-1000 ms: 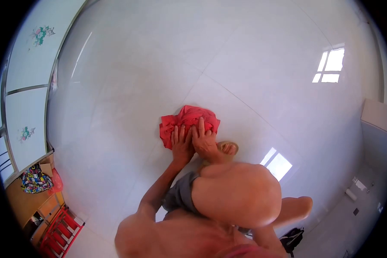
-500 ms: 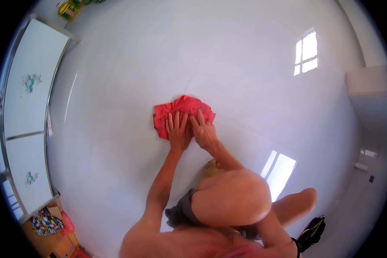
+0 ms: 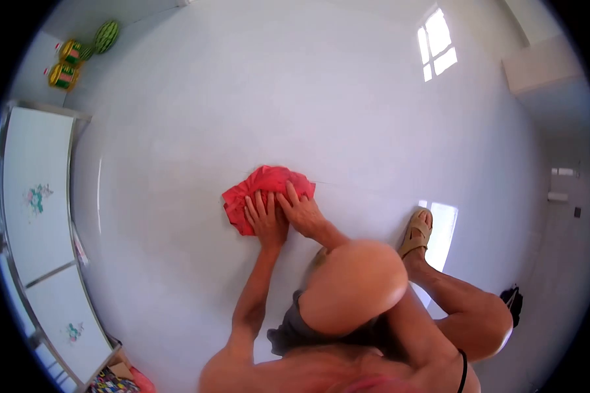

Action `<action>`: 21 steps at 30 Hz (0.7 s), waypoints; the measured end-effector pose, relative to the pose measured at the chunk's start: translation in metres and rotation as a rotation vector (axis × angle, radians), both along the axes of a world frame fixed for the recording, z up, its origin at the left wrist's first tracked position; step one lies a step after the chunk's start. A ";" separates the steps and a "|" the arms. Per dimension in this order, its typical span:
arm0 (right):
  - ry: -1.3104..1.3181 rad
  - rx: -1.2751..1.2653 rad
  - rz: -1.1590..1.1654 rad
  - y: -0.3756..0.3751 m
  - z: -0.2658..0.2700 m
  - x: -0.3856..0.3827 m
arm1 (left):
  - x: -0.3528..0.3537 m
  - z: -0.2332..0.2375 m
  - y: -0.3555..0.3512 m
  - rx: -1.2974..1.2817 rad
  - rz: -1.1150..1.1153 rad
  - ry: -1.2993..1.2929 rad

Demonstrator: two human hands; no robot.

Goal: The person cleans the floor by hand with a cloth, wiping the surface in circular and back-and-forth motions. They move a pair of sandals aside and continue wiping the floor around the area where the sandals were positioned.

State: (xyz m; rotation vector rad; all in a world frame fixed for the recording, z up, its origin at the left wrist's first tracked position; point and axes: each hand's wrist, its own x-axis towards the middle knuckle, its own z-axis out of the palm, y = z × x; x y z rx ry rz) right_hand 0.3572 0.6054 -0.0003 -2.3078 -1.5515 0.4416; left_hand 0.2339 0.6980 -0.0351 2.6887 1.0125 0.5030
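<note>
Staring down at glossy white floor tiles (image 3: 255, 98), catching window glare (image 3: 437, 44) at 1 o'clock, spotting flowered white panels (image 3: 36, 183) running along 9 o'clock and striped watermelons (image 3: 107, 36) sitting way up at 11.

Grey shorts (image 3: 283, 333) are worn at the waist, and a tan, strapped sandal (image 3: 416, 230) is seen on one foot — the arms and torso are left bare.

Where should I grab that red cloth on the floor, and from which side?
Probably the bunched far edge of the red cloth, pinched from above: folds stand up there, while left hand and right hand press the near part flat.
</note>
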 end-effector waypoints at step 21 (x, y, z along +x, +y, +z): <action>-0.191 0.003 -0.873 -0.052 -0.030 -0.198 | -0.087 -0.035 -0.007 -0.124 -0.773 -0.190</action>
